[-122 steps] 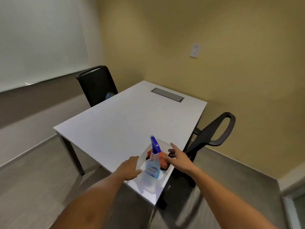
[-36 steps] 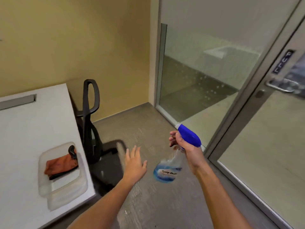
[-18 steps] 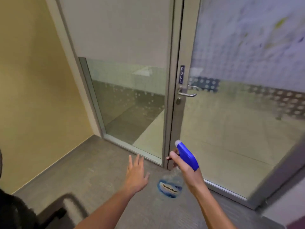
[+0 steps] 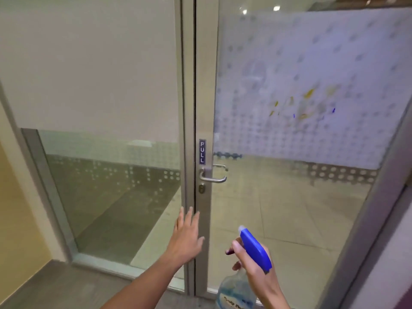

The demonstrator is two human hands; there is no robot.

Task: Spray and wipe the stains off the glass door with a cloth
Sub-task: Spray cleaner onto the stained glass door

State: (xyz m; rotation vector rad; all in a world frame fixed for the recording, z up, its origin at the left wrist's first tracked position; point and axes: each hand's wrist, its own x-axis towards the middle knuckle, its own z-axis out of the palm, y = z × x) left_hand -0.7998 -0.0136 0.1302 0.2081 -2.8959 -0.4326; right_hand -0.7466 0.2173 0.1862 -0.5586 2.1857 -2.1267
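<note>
The glass door [image 4: 278, 208] fills the right half of the view, frosted with a dot pattern in its upper part. Yellow and blue stains [image 4: 305, 103] are smeared on the frosted area, upper right. My right hand [image 4: 254, 266] grips a clear spray bottle [image 4: 236, 291] with a blue trigger head [image 4: 254, 248], nozzle pointing up toward the door, low in front of the glass. My left hand [image 4: 186, 237] is open, fingers spread, held in front of the door's metal frame below the handle. No cloth is in view.
A metal lever handle [image 4: 213, 177] with a keyhole below and a PULL sign [image 4: 202, 151] above sits on the door's left stile. A fixed glass panel [image 4: 107, 175] stands to the left, a yellow wall [image 4: 13, 208] beyond it. Grey floor lies below.
The view has swung from the table and tray to the door and come closer. My right hand carries the bottle taken from the tray; the orange cloth stayed in the tray.
</note>
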